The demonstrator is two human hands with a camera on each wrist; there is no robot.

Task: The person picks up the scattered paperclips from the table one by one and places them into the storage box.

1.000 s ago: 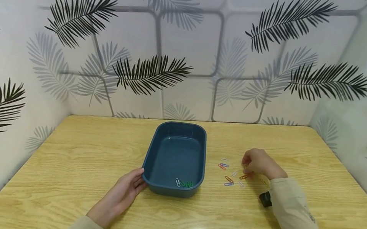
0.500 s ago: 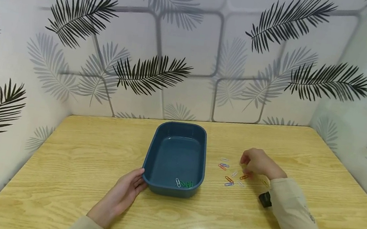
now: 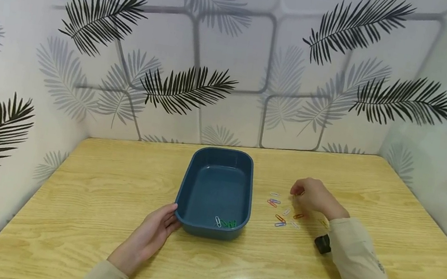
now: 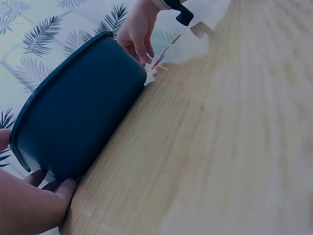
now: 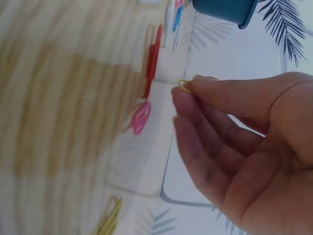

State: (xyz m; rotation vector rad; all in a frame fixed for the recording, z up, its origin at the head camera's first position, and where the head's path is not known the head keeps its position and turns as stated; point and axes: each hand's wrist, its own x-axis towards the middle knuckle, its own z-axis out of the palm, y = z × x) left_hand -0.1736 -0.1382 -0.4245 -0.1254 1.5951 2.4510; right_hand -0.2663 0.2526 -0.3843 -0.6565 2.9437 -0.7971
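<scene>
My right hand [image 3: 314, 197] is above the table, to the right of a dark blue plastic bin [image 3: 210, 233]. In the right wrist view a yellow paper clip [image 5: 184, 86] is pinched between its thumb and index fingertip, partly hidden by them. My left hand [image 3: 152, 236] holds the bin's near left corner, the thumb at the rim and the fingers low against the wall. Inside the bin lie a white paper clip [image 3: 218, 222] and several green paper clips [image 3: 229, 224], near its front end.
Loose paper clips lie right of the bin, among them a red clip [image 3: 272, 203], a blue clip [image 3: 280, 224], an orange clip [image 3: 298, 216] and yellow clips [image 5: 111, 218]. A patterned wall [image 3: 227, 111] rises behind the wooden table [image 3: 116, 177].
My right hand has risen slightly from among the clips, moving a little up and left in the head view. The left hand stays at the bin. The head view has shifted slightly.
</scene>
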